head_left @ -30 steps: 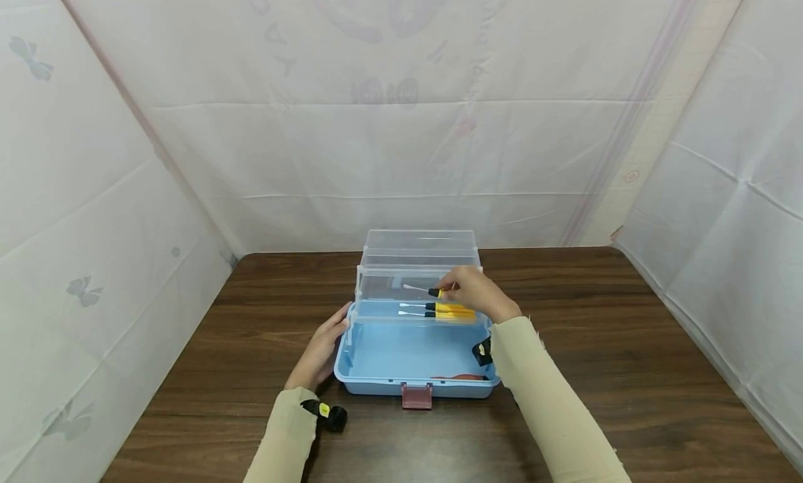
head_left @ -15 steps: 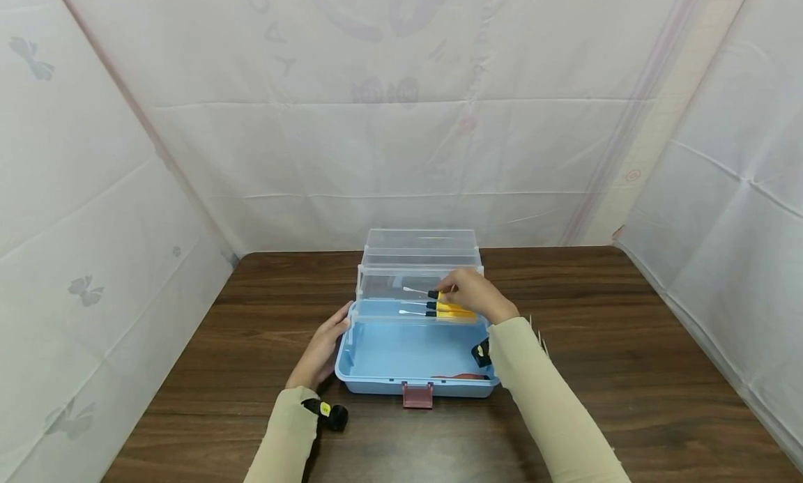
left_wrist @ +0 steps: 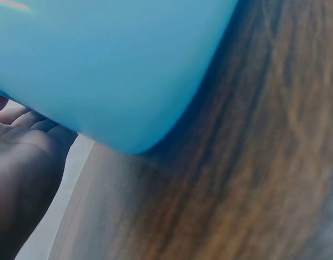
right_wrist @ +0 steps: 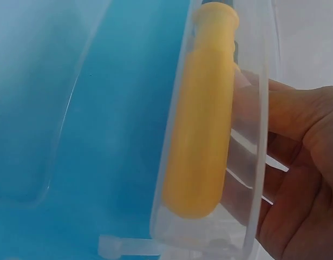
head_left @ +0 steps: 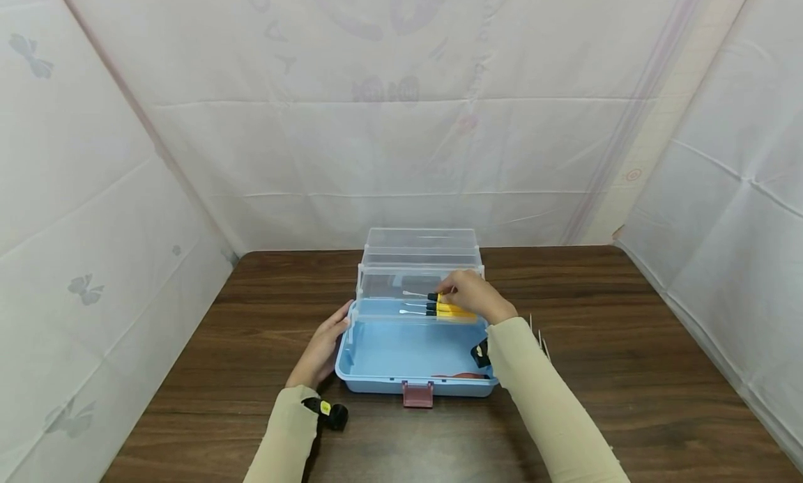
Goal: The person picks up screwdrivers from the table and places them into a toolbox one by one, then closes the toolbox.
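On the table stands a light blue toolbox (head_left: 370,385) with its clear lid (head_left: 420,238) raised and clear trays (head_left: 376,284) folded out at the back. My right hand (head_left: 473,293) pinches a yellow screwdriver (head_left: 433,297) with a black collar over the front tray, its shaft pointing left. Two similar screwdrivers (head_left: 458,316) lie just in front of it. A yellow handle (right_wrist: 201,130) rests inside the clear tray in the right wrist view, the hand behind. My left hand (head_left: 320,347) rests along the toolbox's left side, fingers fairly straight; its palm (left_wrist: 25,151) shows below the blue wall.
A red object (head_left: 464,376) lies inside the toolbox near the front wall, above the reddish latch (head_left: 417,395). Thin metal shafts (head_left: 541,340) stick out beyond the right sleeve on the brown wooden table (head_left: 251,316). White sheeting (head_left: 414,155) encloses the sides and back.
My right hand and the pinched screwdriver have come slightly down and nearer, closer to the other two. The left hand has kept its place. Thin metal shafts have come into view beside the right sleeve.
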Tool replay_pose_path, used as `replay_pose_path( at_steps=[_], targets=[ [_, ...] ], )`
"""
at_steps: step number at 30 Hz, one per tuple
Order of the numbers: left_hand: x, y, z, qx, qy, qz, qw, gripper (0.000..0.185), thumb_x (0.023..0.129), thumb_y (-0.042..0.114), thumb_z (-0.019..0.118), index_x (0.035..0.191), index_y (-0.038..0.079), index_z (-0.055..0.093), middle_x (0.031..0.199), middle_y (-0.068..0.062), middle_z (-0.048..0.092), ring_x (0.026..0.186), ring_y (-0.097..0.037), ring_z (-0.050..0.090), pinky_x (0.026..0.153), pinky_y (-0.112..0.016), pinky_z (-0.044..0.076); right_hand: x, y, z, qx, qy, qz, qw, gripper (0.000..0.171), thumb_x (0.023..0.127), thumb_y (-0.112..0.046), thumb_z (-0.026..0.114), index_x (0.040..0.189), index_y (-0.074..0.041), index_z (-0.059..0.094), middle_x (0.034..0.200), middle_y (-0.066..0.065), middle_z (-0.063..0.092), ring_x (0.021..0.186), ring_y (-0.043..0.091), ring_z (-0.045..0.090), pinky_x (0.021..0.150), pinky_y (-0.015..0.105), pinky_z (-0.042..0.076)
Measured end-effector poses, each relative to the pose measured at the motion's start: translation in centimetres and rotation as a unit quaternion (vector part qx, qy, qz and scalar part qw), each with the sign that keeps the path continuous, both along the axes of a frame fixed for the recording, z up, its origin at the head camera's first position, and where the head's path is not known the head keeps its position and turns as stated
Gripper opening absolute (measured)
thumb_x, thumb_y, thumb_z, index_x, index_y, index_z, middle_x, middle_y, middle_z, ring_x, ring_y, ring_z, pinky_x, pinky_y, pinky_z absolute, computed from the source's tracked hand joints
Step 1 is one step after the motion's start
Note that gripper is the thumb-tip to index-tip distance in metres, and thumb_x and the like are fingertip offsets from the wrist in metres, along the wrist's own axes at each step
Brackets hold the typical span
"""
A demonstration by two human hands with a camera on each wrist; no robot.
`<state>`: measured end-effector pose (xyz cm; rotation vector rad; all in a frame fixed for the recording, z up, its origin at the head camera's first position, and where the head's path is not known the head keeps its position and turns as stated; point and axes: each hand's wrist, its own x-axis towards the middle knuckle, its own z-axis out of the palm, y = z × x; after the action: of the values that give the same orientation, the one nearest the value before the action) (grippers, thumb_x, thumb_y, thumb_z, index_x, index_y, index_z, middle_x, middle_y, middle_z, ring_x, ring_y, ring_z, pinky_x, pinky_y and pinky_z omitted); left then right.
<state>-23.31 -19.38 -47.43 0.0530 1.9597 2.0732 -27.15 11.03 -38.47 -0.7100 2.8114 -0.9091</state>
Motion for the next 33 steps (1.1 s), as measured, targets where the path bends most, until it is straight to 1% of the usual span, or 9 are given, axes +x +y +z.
replay_pose_path(
  at_steps=[5,12,21,33],
  targets=[
    [-0.08,0.03,0.01,-0.001,-0.003,0.003,1.0,0.052,0.105,0.02,0.031,0.155,0.014,0.019,0.162,-0.011,0.01,0.149,-0.032,0.01,0.117,-0.053,0.016,0.15,-0.05,0.01,0.008,0.013,0.005,1.0,0.022,0.091,0.001,0.06,0.111,0.0,0.071,0.11,0.014,0.07,0.099,0.026,0.066,0.089,0.039,0.055],
    [-0.04,0.06,0.15,-0.002,-0.011,0.009,0.9999,0.052,0.105,0.021,0.031,0.155,0.015,0.019,0.162,-0.01,0.01,0.149,-0.032,0.01,0.117,-0.053,0.016,-0.02,-0.1,-0.13,0.012,0.0,-0.001,1.0,0.022,0.091,-0.001,0.061,0.111,-0.001,0.071,0.113,0.014,0.07,0.102,0.027,0.065,0.092,0.04,0.054],
    [0.04,0.06,0.22,-0.009,-0.013,0.013,0.9998,0.051,0.105,0.021,0.031,0.155,0.016,0.019,0.162,-0.01,0.01,0.149,-0.033,0.011,0.117,-0.054,0.017,-0.05,-0.1,-0.07,0.018,-0.008,-0.011,1.0,0.023,0.092,-0.003,0.061,0.112,-0.001,0.07,0.114,0.014,0.069,0.1,0.026,0.064,0.094,0.042,0.053],
    [-0.15,-0.03,-0.12,-0.007,-0.012,0.014,0.9998,0.051,0.104,0.021,0.032,0.154,0.016,0.021,0.162,-0.009,0.012,0.149,-0.032,0.012,0.117,-0.054,0.018,0.0,0.39,-0.06,0.01,-0.013,-0.019,1.0,0.021,0.092,-0.006,0.061,0.111,-0.002,0.071,0.112,0.013,0.069,0.096,0.024,0.063,0.094,0.042,0.052]
  ],
)
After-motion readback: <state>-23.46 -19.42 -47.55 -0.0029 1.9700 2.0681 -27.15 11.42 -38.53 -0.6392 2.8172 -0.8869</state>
